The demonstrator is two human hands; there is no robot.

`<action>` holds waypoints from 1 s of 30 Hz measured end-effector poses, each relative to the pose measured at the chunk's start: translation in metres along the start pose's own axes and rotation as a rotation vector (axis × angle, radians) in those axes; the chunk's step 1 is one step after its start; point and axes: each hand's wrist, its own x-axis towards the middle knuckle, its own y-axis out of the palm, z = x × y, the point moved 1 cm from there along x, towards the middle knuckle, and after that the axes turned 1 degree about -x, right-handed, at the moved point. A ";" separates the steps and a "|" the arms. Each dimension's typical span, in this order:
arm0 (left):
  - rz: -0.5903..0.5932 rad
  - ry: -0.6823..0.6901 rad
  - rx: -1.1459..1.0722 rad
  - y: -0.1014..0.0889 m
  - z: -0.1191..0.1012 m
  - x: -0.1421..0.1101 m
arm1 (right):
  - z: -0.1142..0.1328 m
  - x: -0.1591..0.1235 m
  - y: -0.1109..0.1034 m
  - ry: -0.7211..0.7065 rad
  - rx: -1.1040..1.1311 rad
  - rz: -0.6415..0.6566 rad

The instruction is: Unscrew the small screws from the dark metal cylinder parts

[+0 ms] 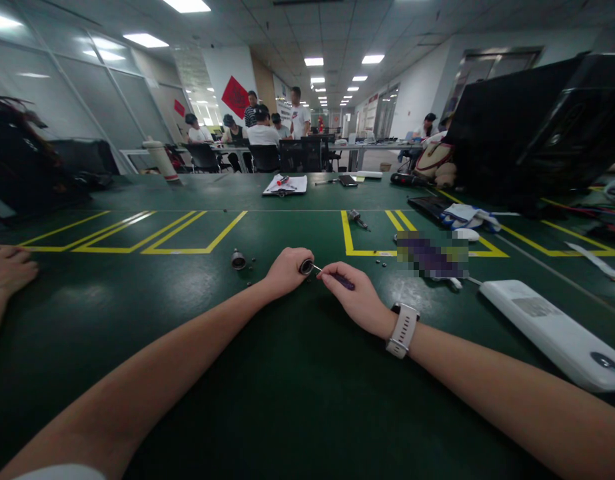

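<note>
Near the middle of the green table, my left hand (286, 272) is closed around a round metal part (306, 267), its hollow end turned to the right. My right hand (360, 300), with a pale watch on the wrist, grips a screwdriver (344, 282) by its dark handle. The thin shaft points left, its tip at the opening of the metal part; whether it touches inside is too small to tell. A second cup-shaped metal part (238, 260) lies left of my left hand, with several tiny dark pieces around it. Other tiny pieces (381, 263) lie beyond my right hand.
Another person's hand (10, 270) rests at the left edge. A small metal part with a shaft (357, 219) lies inside yellow tape. On the right are a long white device (552, 327), a white mouse (466, 235), gloves (470, 218) and a large black case (522, 127).
</note>
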 end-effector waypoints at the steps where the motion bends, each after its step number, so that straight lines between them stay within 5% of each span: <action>1: -0.002 0.001 0.001 0.000 0.000 0.000 | -0.001 0.000 0.000 0.008 0.007 0.003; 8: -0.013 -0.012 -0.011 -0.001 -0.001 -0.001 | -0.015 0.002 -0.001 0.194 0.288 0.038; 17: -0.007 -0.014 -0.036 -0.001 -0.002 -0.001 | -0.015 0.001 0.001 0.142 0.231 -0.024; 24: -0.025 0.014 -0.110 -0.004 -0.004 -0.003 | -0.018 0.008 -0.006 0.333 0.618 -0.011; 30: -0.039 0.008 -0.166 -0.004 -0.004 -0.002 | -0.016 0.007 -0.006 0.321 0.626 -0.017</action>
